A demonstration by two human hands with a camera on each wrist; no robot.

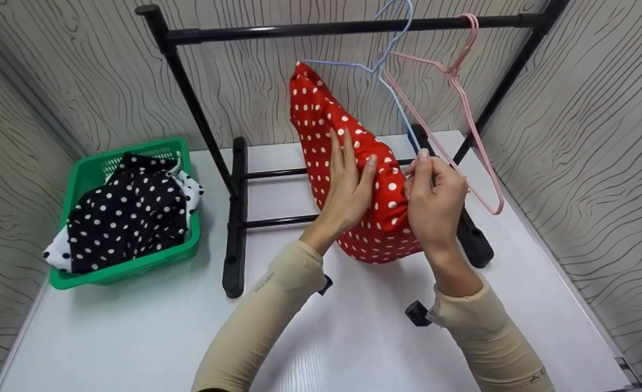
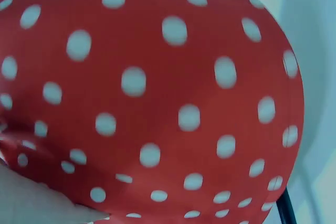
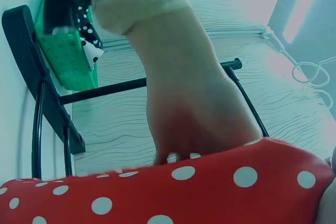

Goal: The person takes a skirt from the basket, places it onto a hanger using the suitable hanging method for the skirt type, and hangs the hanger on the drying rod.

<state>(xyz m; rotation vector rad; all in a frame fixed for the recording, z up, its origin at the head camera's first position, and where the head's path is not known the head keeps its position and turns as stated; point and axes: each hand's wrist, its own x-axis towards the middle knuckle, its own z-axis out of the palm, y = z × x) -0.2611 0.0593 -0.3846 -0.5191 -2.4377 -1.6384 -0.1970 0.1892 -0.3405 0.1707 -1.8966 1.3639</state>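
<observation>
A red garment with white dots [image 1: 321, 125] hangs from one arm of a blue wire hanger [image 1: 394, 100], which is hooked over the black rail. My left hand [image 1: 348, 188] rests on the cloth's front with straight fingers. At the right edge of the garment, my right hand [image 1: 435, 196] has curled fingers and pinches the cloth beside the lower end of the hanger's arm. Its fingertips are partly hidden. Red cloth fills most of the left wrist view. In the right wrist view the left hand [image 3: 194, 114] shows beyond the cloth.
A pink hanger [image 1: 465, 103] hangs to the right on the black rack [image 1: 299, 31]. On the left, a green basket [image 1: 130, 269] holds black and white dotted clothes [image 1: 130, 212]. Patterned walls [image 1: 598, 109] surround the white surface [image 1: 353, 337].
</observation>
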